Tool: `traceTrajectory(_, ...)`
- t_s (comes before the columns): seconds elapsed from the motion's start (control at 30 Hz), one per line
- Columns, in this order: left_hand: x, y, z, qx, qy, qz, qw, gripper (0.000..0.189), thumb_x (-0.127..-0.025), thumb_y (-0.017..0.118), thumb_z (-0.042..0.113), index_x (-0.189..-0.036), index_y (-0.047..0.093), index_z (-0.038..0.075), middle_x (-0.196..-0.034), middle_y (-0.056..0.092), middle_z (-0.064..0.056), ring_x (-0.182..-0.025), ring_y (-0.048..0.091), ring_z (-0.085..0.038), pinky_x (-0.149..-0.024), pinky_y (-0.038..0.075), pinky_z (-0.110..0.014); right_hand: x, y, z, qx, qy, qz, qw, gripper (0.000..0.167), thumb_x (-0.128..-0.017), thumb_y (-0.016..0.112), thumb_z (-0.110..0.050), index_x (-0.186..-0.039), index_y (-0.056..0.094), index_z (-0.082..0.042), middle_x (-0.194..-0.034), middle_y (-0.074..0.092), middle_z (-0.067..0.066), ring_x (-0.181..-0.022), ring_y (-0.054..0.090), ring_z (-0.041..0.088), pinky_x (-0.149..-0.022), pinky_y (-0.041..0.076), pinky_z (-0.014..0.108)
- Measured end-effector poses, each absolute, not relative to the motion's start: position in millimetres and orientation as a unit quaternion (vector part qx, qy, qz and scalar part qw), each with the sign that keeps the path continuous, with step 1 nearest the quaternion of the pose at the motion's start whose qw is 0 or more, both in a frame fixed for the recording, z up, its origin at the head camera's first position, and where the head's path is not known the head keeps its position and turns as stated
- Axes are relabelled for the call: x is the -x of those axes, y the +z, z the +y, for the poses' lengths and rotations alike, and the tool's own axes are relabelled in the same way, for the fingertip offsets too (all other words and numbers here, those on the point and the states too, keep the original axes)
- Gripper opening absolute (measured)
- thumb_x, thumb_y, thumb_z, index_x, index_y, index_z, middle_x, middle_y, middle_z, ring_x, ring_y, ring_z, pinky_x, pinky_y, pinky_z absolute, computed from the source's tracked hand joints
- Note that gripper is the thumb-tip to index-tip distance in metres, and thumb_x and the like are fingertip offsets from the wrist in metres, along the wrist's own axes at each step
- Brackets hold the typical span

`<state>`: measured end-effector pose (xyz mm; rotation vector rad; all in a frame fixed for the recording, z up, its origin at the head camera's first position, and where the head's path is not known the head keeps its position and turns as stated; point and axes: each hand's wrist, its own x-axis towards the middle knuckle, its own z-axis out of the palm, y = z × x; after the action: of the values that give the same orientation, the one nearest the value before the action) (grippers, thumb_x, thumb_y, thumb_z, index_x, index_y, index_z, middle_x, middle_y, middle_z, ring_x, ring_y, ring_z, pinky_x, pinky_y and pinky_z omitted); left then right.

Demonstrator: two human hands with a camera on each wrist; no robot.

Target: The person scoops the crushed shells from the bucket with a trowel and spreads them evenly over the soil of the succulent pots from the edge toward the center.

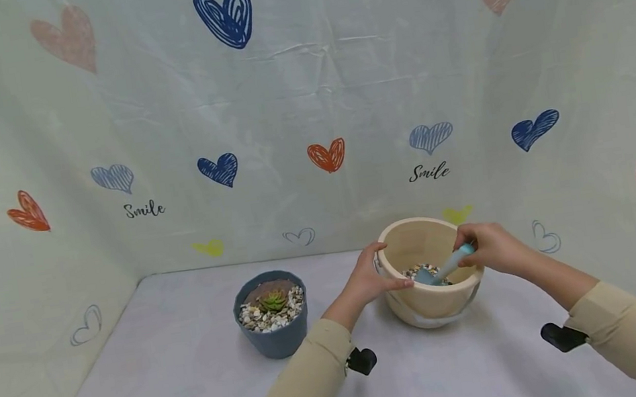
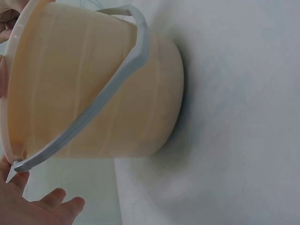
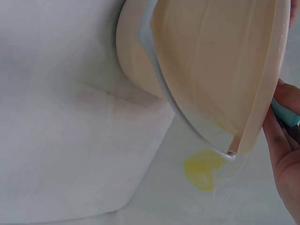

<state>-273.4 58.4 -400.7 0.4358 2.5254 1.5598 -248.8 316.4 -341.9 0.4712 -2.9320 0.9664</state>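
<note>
A cream bucket (image 1: pixel 422 311) stands toward the back right of the table, its pale grey handle (image 2: pixel 101 101) hanging down the front. My left hand (image 1: pixel 366 280) holds the bucket's left rim, thumb along the front edge and fingers farther back. In the left wrist view some of its fingers stretch out past the rim. My right hand (image 1: pixel 497 249) grips the light blue handle of a small shovel (image 1: pixel 452 262) over the right rim. The shovel's blade points down among small mixed pebbles (image 1: pixel 433 268) inside the bucket. In the right wrist view, the bucket wall hides the blade.
Left of the bucket stands a blue-grey flowerpot (image 1: pixel 280 343) with a green succulent (image 1: pixel 274 301) set among pale pebbles. A pale cloth covers the table (image 1: pixel 181 353). Behind it hangs a white curtain (image 1: pixel 281 109) printed with hearts.
</note>
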Motion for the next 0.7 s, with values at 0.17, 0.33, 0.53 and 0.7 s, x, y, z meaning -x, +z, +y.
traceTrajectory(0.17,274.5,-401.0,58.5,-0.146,0.517,0.841,0.065,0.093,-0.069,0.091,0.026,-0.146,0.040,0.009,-0.152,0.036,-0.013,-0.140,0.032,-0.030,-0.112,0.028,-0.046,248.0,-341.6,315.1,-0.157,0.320,-0.934,-0.005,0.021,-0.076,0.078,0.006,-0.084,0.063,-0.006,-0.079,0.061,0.004,-0.073,0.054,0.023,-0.061,0.052,0.029)
traceTrajectory(0.33,273.6,-401.6,58.6,-0.139,0.519,0.841,0.067,0.094,-0.069,0.091,0.028,-0.146,0.040,0.010,-0.152,0.035,-0.013,-0.140,0.031,-0.031,-0.112,0.029,-0.047,247.3,-342.7,313.7,-0.156,0.328,-0.932,-0.012,0.021,-0.077,0.079,0.004,-0.086,0.062,-0.005,-0.080,0.061,0.004,-0.075,0.054,0.023,-0.062,0.052,0.030)
traceTrajectory(0.53,273.3,-401.8,59.2,-0.138,0.522,0.839,0.067,0.094,-0.069,0.091,0.026,-0.146,0.040,0.010,-0.152,0.035,-0.014,-0.140,0.032,-0.032,-0.112,0.029,-0.047,247.3,-344.8,314.6,-0.147,0.345,-0.927,-0.021,0.021,-0.078,0.079,0.002,-0.087,0.062,-0.004,-0.083,0.062,0.006,-0.075,0.055,0.023,-0.063,0.052,0.030)
traceTrajectory(0.7,272.2,-401.8,59.5,-0.140,0.527,0.836,0.064,0.093,-0.068,0.091,0.024,-0.145,0.041,0.009,-0.151,0.036,-0.015,-0.139,0.032,-0.033,-0.112,0.030,-0.048,247.6,-345.9,314.4,-0.138,0.356,-0.924,-0.030,0.021,-0.078,0.080,-0.001,-0.089,0.062,-0.002,-0.085,0.063,0.007,-0.076,0.057,0.022,-0.064,0.052,0.029)
